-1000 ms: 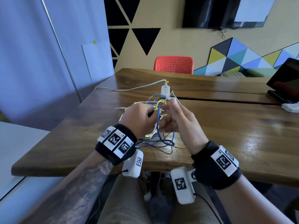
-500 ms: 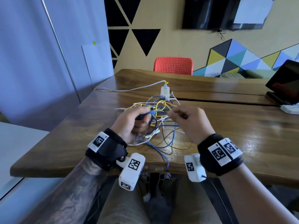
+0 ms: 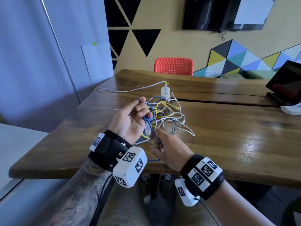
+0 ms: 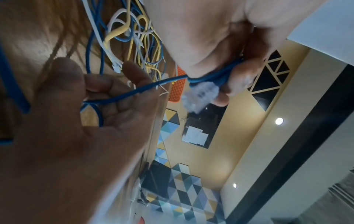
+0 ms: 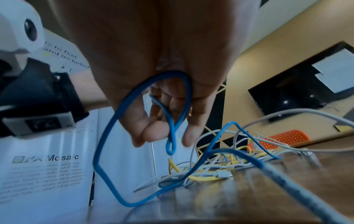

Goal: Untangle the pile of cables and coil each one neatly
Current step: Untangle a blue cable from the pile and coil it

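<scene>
Changed since half a second ago: left hand (image 3: 130, 123) raised and turned palm-up; right hand (image 3: 169, 150) dropped toward the near table edge.

Item, left: left hand, above the wooden table (image 3: 236, 132), fingers curled round several turns of blue cable (image 3: 147, 117); clear plug (image 4: 201, 95) hanging from the bundle below the fingertips.

Item, centre: right hand, just beside the left, fingers loosely bent with a strand of the same blue cable running across them; whether it pinches the strand cannot be told.

Item, centre-right: cable pile (image 3: 167, 115), tangled blue, yellow and white leads lying on the table beyond both hands.

Item, behind pile: white power strip (image 3: 165, 92).

Item, far side: red chair (image 3: 174, 66).
</scene>
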{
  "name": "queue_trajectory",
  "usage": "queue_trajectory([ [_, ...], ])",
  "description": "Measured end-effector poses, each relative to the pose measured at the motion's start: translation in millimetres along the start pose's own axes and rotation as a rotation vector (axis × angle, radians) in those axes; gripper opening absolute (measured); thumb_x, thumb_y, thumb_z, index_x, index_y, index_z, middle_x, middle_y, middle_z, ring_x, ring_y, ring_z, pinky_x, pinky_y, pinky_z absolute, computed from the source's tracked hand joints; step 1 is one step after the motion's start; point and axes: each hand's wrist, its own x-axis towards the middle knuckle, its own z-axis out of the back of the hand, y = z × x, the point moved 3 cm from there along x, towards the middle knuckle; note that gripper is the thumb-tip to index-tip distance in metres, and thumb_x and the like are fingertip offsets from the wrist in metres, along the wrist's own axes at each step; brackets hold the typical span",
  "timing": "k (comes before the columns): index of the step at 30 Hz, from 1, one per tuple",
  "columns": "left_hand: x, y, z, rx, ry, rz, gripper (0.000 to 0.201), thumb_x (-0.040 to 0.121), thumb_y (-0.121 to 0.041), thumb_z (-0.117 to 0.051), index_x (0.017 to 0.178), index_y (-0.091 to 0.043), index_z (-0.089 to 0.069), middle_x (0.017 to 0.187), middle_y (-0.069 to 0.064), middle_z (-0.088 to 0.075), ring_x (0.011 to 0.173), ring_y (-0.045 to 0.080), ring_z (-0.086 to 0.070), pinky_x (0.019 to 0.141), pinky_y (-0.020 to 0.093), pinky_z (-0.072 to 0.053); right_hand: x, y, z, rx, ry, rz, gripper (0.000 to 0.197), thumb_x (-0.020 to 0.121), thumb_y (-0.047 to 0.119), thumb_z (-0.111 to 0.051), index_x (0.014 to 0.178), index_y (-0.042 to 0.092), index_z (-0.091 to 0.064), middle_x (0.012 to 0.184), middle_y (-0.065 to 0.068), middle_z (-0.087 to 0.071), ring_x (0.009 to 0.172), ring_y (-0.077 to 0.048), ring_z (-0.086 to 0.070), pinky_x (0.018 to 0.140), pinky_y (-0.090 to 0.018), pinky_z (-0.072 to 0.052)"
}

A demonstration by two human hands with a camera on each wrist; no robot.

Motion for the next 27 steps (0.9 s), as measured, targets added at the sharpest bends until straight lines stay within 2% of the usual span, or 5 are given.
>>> queue_trajectory([
  [4,7,8,14,0.047,-0.096,-0.101,0.025,0.106,-0.008,-0.033,0.095,-0.005,-0.055,0.067,-0.002,-0.054,0.06,0.012,-0.056,0.08,0.031,-0.057,-5,0,2,0.075,0.052,-0.061,0.032,0.082,0.012,-0.063,0.098,0.033,-0.045,0.082,0.011,-0.057,0.074,-0.015,-0.055,0.073,-0.046,-0.054],
  [10,6,22,22,0.259,-0.203,-0.235,0.024,0.103,0.001,-0.039,0.092,-0.003,-0.059,0.074,0.005,-0.071,0.073,0.02,-0.073,0.087,0.036,-0.056,-6,5,15,0.126,0.01,-0.041,0.001,0.092,0.021,-0.066,0.093,0.02,-0.067,0.065,0.003,-0.06,0.06,-0.013,-0.054,0.065,-0.033,-0.05],
  [16,4,17,21,0.414,-0.223,-0.391,0.018,0.1,0.002,-0.049,0.095,-0.002,-0.065,0.08,0.012,-0.073,0.081,0.033,-0.074,0.083,0.039,-0.058,-10,5,18,0.315,0.057,-0.111,0.013,0.085,0.01,-0.065,0.083,0.022,-0.059,0.081,-0.003,-0.068,0.077,-0.029,-0.066,0.065,-0.045,-0.06],
  [22,6,14,21,0.379,-0.276,-0.402,0.015,0.098,0.002,-0.052,0.095,-0.004,-0.065,0.081,0.012,-0.073,0.083,0.03,-0.075,0.078,0.032,-0.057,-15,10,16,0.341,0.046,-0.167,0.01,0.087,0.015,-0.07,0.083,0.02,-0.063,0.07,0.005,-0.068,0.057,-0.007,-0.057,0.058,-0.028,-0.05],
  [27,-6,13,21,0.886,-0.128,-0.442,0.014,0.098,0.0,-0.055,0.095,0.002,-0.068,0.082,0.017,-0.074,0.079,0.028,-0.074,0.076,0.027,-0.056,-17,18,39,0.056,-0.118,-0.094,0.009,0.089,0.028,-0.065,0.089,0.023,-0.072,0.073,0.003,-0.066,0.066,-0.017,-0.055,0.067,-0.038,-0.052],
])
